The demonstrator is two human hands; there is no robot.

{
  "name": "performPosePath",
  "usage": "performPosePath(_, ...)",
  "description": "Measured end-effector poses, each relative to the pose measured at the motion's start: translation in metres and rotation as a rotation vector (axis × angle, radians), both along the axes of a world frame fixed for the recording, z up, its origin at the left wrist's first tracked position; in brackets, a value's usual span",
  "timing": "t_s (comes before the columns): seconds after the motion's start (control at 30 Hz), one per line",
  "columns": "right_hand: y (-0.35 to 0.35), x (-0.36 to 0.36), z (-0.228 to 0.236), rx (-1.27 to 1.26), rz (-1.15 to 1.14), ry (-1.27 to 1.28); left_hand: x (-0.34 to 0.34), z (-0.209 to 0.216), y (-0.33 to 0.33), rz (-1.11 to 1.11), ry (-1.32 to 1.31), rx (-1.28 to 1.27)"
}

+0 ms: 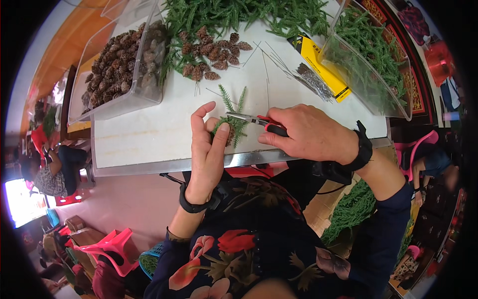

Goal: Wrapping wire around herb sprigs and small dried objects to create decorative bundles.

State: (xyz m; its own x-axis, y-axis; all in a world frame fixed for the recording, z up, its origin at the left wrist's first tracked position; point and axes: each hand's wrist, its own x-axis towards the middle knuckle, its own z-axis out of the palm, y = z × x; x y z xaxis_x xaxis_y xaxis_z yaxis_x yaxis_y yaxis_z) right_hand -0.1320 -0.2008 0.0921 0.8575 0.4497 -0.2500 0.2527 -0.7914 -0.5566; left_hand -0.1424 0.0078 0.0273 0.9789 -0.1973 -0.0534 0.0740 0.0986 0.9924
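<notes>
My left hand (206,149) pinches a small green artificial pine sprig (240,130) near the table's front edge. A brown pine cone (230,138) shows among its needles, partly hidden by my thumb. In my right hand (318,132) is a pair of pliers (274,127) with red and black handles. Their metal jaws reach left to the sprig, just above my left thumb; I cannot tell whether they grip a wire there. Two longer green tips of the sprig point away from me.
Loose pine cones (219,51) and thin wires (267,70) lie farther back. A clear bin of pine cones (112,70) stands left, a clear bin of green sprigs (368,55) right. Cut wires rest on a yellow package (323,62). More green sprigs (239,15) cover the far side.
</notes>
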Motion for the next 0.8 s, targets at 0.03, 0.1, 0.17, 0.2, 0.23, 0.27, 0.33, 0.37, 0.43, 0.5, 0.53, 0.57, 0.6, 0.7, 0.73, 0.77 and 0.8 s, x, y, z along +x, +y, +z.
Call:
performPosePath(0.03, 0.001, 0.000, -0.001, 0.014, 0.002, 0.005, 0.001, -0.001, 0.000, -0.001, -0.003, -0.001)
performPosePath(0.1, 0.003, -0.001, -0.004, 0.011, -0.003, -0.010, 0.002, -0.002, 0.002, 0.005, -0.041, 0.047)
performPosePath(0.17, 0.005, -0.001, -0.005, 0.009, -0.014, -0.033, 0.002, -0.001, 0.002, 0.005, -0.061, 0.070)
performPosePath(0.2, 0.006, -0.002, -0.005, 0.008, -0.016, -0.034, 0.001, 0.001, 0.001, 0.015, -0.028, 0.068)
performPosePath(0.23, 0.007, -0.003, -0.004, 0.005, -0.020, -0.037, 0.000, 0.003, 0.000, 0.025, 0.006, 0.067)
performPosePath(0.27, 0.008, -0.003, -0.004, 0.002, -0.024, -0.040, -0.001, 0.003, -0.001, 0.034, 0.040, 0.065)
performPosePath(0.33, 0.008, -0.003, -0.002, -0.001, -0.024, -0.045, 0.002, -0.002, 0.004, 0.027, 0.021, 0.146)
performPosePath(0.37, 0.007, -0.002, 0.001, -0.037, -0.013, -0.050, 0.003, -0.005, 0.006, 0.018, 0.003, 0.227)
performPosePath(0.43, 0.005, -0.001, 0.006, -0.110, 0.008, -0.059, 0.007, -0.006, 0.010, 0.008, -0.016, 0.307)
performPosePath(0.5, 0.005, -0.004, 0.006, -0.156, 0.005, -0.106, 0.011, 0.003, 0.012, -0.080, 0.036, 0.421)
performPosePath(0.53, 0.004, -0.005, 0.007, -0.204, 0.002, -0.156, 0.013, 0.005, 0.012, -0.124, 0.061, 0.476)
performPosePath(0.57, 0.004, -0.005, 0.008, -0.253, -0.002, -0.208, 0.014, 0.005, 0.010, -0.123, 0.061, 0.475)
performPosePath(0.6, 0.002, -0.004, 0.008, -0.254, -0.001, -0.209, 0.016, 0.006, 0.008, -0.116, 0.066, 0.484)
performPosePath(0.7, -0.002, -0.005, 0.007, -0.273, -0.010, -0.260, 0.019, 0.006, 0.003, -0.116, 0.052, 0.490)
performPosePath(0.73, -0.003, -0.007, 0.005, -0.289, -0.028, -0.273, 0.019, -0.002, 0.004, -0.099, -0.042, 0.460)
performPosePath(0.77, -0.002, -0.010, 0.001, -0.214, -0.034, -0.233, 0.018, -0.010, 0.005, -0.084, -0.139, 0.425)
performPosePath(0.8, -0.003, -0.012, 0.001, -0.146, -0.047, -0.203, 0.020, -0.010, 0.004, -0.072, -0.247, 0.378)
